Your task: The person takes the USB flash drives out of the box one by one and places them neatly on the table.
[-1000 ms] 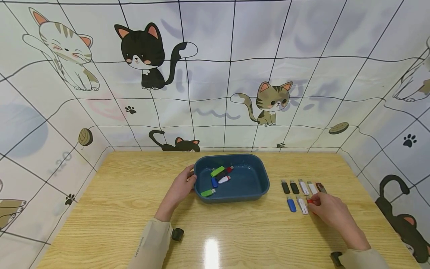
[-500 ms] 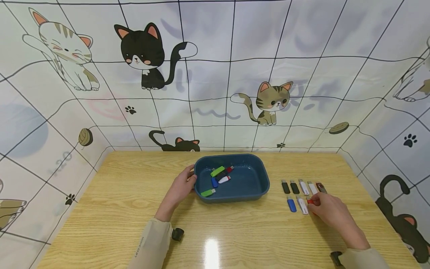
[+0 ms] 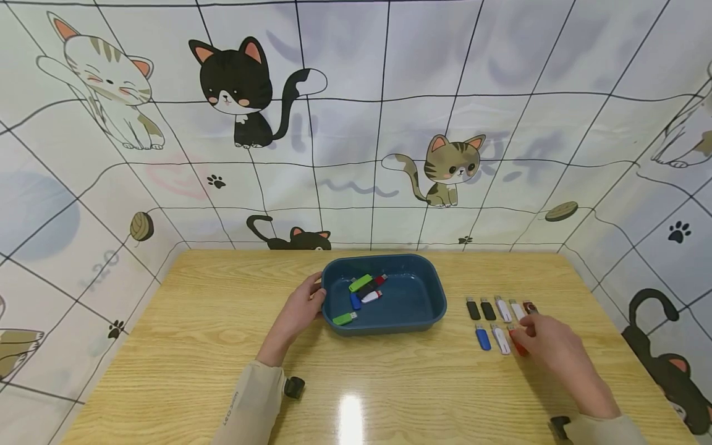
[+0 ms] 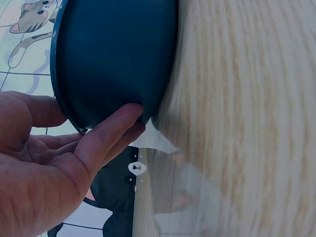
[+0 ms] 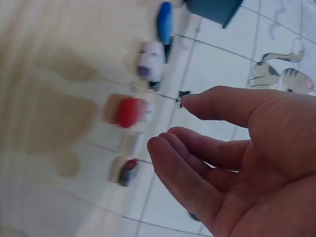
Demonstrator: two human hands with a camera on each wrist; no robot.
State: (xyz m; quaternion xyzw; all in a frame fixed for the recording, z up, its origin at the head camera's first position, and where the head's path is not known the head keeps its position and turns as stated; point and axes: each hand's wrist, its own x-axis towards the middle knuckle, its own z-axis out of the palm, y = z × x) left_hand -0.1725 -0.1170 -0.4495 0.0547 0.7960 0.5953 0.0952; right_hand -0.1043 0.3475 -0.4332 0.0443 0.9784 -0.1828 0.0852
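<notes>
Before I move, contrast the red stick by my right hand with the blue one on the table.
The red stick lies right of the near white stick; the blue stick, left. In the head view, your right hand partly hides the red stick, not the blue stick. Both lie on the table.

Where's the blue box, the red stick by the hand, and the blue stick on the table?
Blue box point(image 3: 411, 298): head view, bare inside floor.
Red stick point(image 3: 520, 347): head view, its red body.
Blue stick point(image 3: 483, 339): head view, middle of its body.

Blurry red stick point(image 5: 129, 112), right wrist view
</notes>
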